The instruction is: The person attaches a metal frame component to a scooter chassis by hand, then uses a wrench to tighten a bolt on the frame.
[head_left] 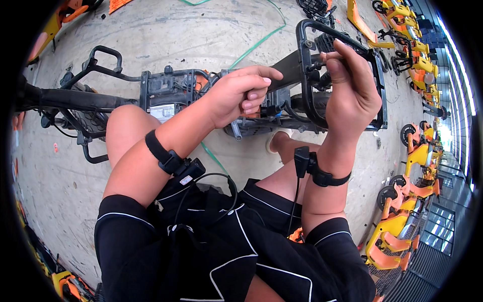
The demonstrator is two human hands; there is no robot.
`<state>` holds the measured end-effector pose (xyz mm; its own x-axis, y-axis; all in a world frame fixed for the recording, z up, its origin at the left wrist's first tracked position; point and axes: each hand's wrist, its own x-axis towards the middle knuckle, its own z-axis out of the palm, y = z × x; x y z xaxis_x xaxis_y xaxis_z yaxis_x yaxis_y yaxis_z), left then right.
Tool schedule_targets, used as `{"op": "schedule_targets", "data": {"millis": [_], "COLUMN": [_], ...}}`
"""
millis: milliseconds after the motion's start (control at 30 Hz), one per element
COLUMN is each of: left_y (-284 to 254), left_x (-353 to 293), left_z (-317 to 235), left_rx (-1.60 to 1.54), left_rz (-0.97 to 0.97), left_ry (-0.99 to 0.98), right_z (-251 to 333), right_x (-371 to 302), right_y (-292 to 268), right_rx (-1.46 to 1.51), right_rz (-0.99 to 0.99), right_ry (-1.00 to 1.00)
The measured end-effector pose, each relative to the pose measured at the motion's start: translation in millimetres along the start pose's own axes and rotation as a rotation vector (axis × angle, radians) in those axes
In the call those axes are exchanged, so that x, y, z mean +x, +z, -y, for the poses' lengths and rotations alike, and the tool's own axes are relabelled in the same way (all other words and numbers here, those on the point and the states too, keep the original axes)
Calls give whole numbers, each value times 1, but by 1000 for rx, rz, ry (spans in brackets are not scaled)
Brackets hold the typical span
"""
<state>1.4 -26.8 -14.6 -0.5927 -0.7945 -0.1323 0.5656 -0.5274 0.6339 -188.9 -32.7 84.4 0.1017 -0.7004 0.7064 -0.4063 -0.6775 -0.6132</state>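
In front of my knees stretches the stripped black frame of an electric bike [95, 96], its battery and motor parts exposed in the middle. At its right end rises a looped black tube rack [302, 75]. My right hand [354, 95] is raised at this rack, fingers bent toward the thumb beside the tube; anything pinched there is too small to tell. Above the middle of the frame, my left hand [239, 95] has its index finger pointing right and its other fingers curled under. Whatever those curled fingers may hold is hidden. A dark flat panel [288, 70] slants between the hands.
A green strap [259, 43] runs over the concrete floor [201, 32] and under the frame. Yellow and orange bikes [417, 156] stand in rows along the right. Loose black parts [317, 7] lie at the far side. Cabled black straps [166, 158] circle my forearms.
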Motion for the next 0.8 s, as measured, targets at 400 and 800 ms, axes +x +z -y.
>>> {"op": "schedule_targets", "data": {"millis": [400,800], "left_y": [48,81], "left_x": [-1,40], "left_z": [-34,-63], "left_rx": [860,1066], "left_rz": [-222,3], "left_ry": [543,384], "right_z": [4,39], "right_x": [2,-42], "right_y": [0,-4], "right_rx": [-52,-26], "right_rz": [48,-127], "right_ry": [43,-218]}}
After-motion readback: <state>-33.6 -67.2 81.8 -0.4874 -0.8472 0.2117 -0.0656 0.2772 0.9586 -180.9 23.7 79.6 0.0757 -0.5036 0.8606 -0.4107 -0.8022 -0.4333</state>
